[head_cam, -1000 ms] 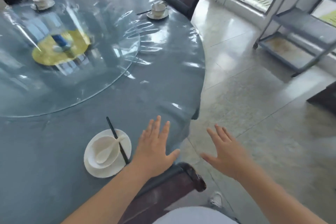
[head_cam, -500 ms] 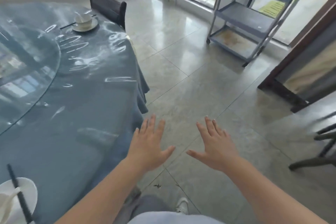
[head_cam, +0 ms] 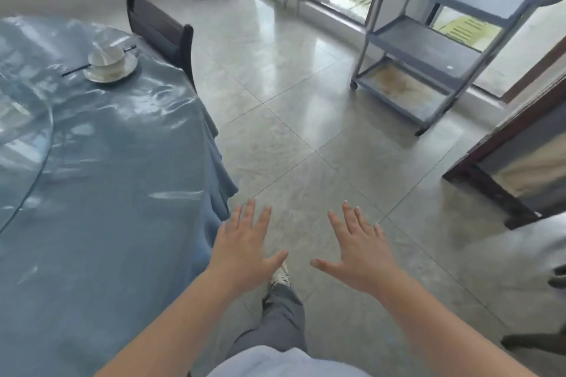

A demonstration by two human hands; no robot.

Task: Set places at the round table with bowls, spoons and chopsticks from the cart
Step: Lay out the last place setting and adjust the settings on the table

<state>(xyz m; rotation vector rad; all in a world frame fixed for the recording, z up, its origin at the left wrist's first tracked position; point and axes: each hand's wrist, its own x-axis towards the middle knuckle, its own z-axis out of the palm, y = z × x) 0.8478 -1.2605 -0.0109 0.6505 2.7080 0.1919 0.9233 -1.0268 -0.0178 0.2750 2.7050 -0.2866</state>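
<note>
1. Bowls, spoons and chopsticks are seen at only one place in this view: a white bowl [head_cam: 106, 56] with a spoon [head_cam: 102, 53] standing in it is set on a saucer [head_cam: 111, 70] near the far edge of the round bench [head_cam: 101, 168], in front of a dark chair [head_cam: 160, 29]; dark chopsticks [head_cam: 73, 70] are laid beside that saucer.
2. That one place is judged to be set already.
3. No other setting is shown on the visible part of the bench; the near stretch of its blue cloth is seen without tableware, and the rest of the bench lies out of frame, so the count of finished places cannot be told.
4. The cart [head_cam: 441, 40] is seen well apart from the bench, across the tiled floor by the glass doors. On its three grey shelves no bowls, spoons or chopsticks can be made out.
5. The left grip [head_cam: 242, 249] is released, fingers spread, nothing held, just beside the bench edge.
6. The right grip [head_cam: 358, 257] is likewise released and empty, on the side away from the bench.
7. Either further stock is to be fetched or the work is judged to be nearly done.
</note>
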